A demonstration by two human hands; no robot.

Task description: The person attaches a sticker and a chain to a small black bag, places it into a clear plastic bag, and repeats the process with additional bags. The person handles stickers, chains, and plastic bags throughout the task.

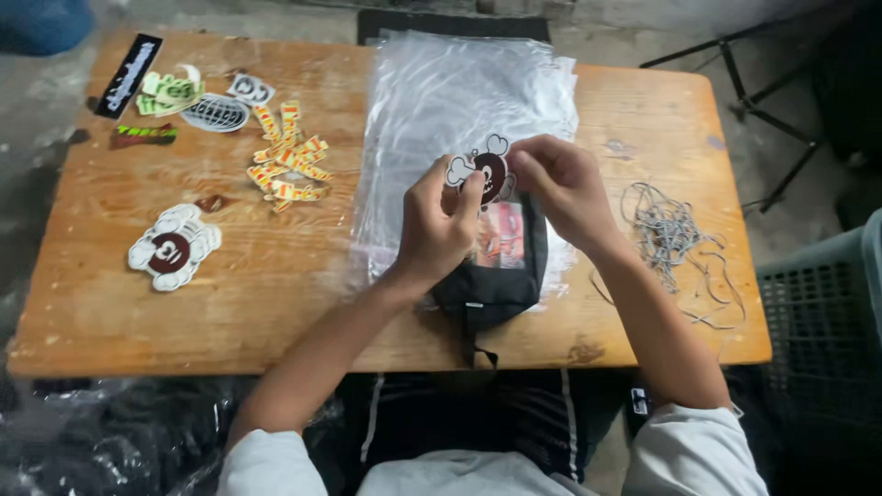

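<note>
Both hands hold a small die-cut sticker, a dark round face with white bone shapes. My left hand pinches its lower left edge. My right hand grips its right side. Under the hands lies a small black pouch with a red and white card on top. The pouch rests on a stack of clear plastic bags on the wooden table.
Matching round stickers lie at the table's left. Yellow and red strips and several other stickers sit at the back left. A tangle of grey strings lies right. A grey crate stands beside the table.
</note>
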